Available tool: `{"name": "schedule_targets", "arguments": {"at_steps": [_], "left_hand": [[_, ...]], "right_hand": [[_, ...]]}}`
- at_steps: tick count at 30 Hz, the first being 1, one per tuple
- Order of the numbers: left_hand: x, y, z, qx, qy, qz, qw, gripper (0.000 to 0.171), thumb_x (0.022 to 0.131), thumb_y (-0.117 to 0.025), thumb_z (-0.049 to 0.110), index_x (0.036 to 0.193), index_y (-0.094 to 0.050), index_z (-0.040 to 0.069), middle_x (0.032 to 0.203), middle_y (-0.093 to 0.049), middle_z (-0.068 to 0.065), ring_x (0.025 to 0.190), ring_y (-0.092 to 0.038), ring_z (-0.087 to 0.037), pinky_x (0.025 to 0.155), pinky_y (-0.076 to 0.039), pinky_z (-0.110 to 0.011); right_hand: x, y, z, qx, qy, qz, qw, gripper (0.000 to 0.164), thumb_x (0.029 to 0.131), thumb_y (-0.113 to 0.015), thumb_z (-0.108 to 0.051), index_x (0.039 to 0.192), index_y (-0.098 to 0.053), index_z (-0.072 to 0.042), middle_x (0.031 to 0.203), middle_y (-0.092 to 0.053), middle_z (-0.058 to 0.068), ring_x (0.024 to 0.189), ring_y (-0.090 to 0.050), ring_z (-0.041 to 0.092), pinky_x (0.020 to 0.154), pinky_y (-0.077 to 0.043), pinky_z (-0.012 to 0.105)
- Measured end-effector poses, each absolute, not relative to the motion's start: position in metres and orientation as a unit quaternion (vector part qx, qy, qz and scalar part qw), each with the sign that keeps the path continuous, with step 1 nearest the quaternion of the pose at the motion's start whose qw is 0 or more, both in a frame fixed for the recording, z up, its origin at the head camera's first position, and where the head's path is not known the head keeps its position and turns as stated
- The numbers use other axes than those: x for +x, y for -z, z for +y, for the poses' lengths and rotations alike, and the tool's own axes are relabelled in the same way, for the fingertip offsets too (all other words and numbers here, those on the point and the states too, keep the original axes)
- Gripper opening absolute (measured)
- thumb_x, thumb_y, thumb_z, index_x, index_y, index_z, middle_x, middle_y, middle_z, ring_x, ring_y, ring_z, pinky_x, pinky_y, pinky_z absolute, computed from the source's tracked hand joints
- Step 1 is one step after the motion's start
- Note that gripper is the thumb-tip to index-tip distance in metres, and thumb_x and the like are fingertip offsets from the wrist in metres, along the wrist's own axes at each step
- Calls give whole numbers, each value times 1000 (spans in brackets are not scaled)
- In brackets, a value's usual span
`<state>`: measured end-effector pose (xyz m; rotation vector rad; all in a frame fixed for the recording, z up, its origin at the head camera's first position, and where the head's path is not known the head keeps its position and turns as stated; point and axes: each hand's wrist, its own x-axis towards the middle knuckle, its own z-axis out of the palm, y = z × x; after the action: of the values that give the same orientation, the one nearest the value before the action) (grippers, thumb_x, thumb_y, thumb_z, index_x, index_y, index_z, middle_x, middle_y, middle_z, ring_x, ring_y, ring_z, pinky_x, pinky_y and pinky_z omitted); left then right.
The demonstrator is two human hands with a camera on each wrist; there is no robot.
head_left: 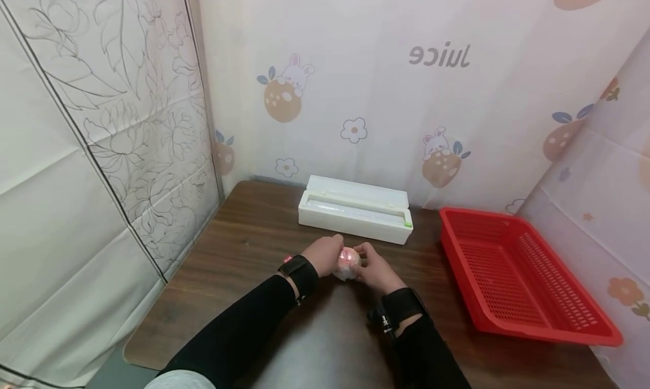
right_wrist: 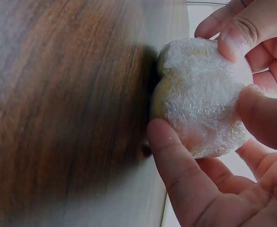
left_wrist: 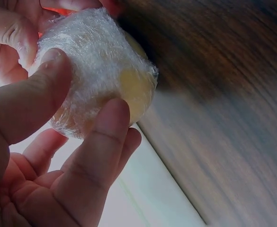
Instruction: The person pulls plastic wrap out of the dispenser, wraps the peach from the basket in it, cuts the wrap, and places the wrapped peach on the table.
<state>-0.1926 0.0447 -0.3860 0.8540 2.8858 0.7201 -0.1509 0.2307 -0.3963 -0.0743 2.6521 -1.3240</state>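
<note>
A round fruit (head_left: 348, 257), reddish on top and yellow low on its side, is wrapped in crinkled cling film just above the brown table. My left hand (head_left: 325, 255) grips it from the left, thumb on the film and fingertips by the bare-looking yellow patch in the left wrist view. From the right, my right hand (head_left: 378, 270) holds the same fruit between thumb and curled fingers. In the right wrist view the film (right_wrist: 200, 94) covers most of the near side, bunched and wrinkled. Parts of both hands' fingers are hidden behind the fruit.
Behind the hands lies a long white cling film box (head_left: 355, 222), its lid (head_left: 358, 191) raised and a film roll (head_left: 355, 208) inside. A red slotted basket (head_left: 457, 265) stands at the right of the wooden table (head_left: 228, 253). Patterned curtains hang behind and at the sides.
</note>
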Motion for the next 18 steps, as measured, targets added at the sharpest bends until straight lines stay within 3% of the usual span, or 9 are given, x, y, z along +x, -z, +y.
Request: {"name": "schedule_targets", "arguments": {"at_steps": [6,18], "left_hand": [[-187,385,41,277,-239,930,22,30,92,-82,12,113,-61,10,95,-68,-2,78,-59,-14,73,-51,-27],[-194,385,47,267,-243,932,32,38,88,-87,14,114,-60,10,94,-67,-2,77,-60,-14,73,-51,-28]], "right_hand": [[-149,400,229,-15,435,897,84,34,105,-64,-6,136,-51,-11,149,-55,20,121,-65,33,80,-60,36],[-154,400,234,-5,435,897,80,37,104,-65,-7,138,-51,-11,150,-55,20,119,-66,32,80,-61,36]]}}
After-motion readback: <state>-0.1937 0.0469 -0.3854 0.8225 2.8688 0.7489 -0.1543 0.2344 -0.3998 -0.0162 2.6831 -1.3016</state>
